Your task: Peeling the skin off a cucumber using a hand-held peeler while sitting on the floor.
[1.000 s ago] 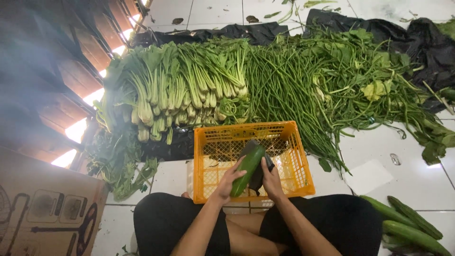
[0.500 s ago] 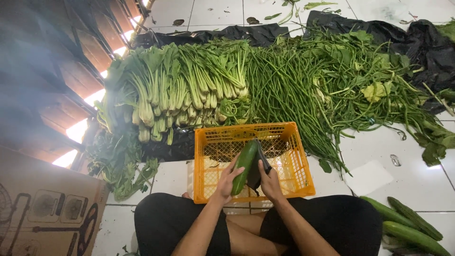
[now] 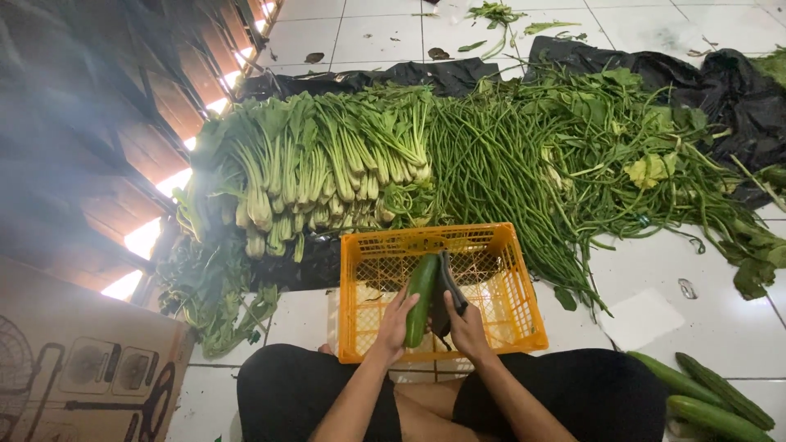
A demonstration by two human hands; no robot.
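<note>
A green cucumber (image 3: 421,296) is held upright over an orange plastic crate (image 3: 517,299) in front of my knees. My left hand (image 3: 395,326) grips the cucumber's lower half. My right hand (image 3: 465,326) holds a dark tool (image 3: 449,288), perhaps a peeler, with its side against the cucumber. The crate looks empty inside. I sit on a white tiled floor in black trousers (image 3: 295,393).
Bunches of leafy greens (image 3: 303,168) and a heap of long beans (image 3: 524,164) lie on black sheeting (image 3: 720,90) beyond the crate. More cucumbers (image 3: 711,399) lie at lower right. A cardboard box (image 3: 78,364) stands at lower left, slatted wood (image 3: 123,106) along the left.
The cucumber has turned from a slant to nearly upright, and the dark tool has slid along its right side. Both hands stay over the crate.
</note>
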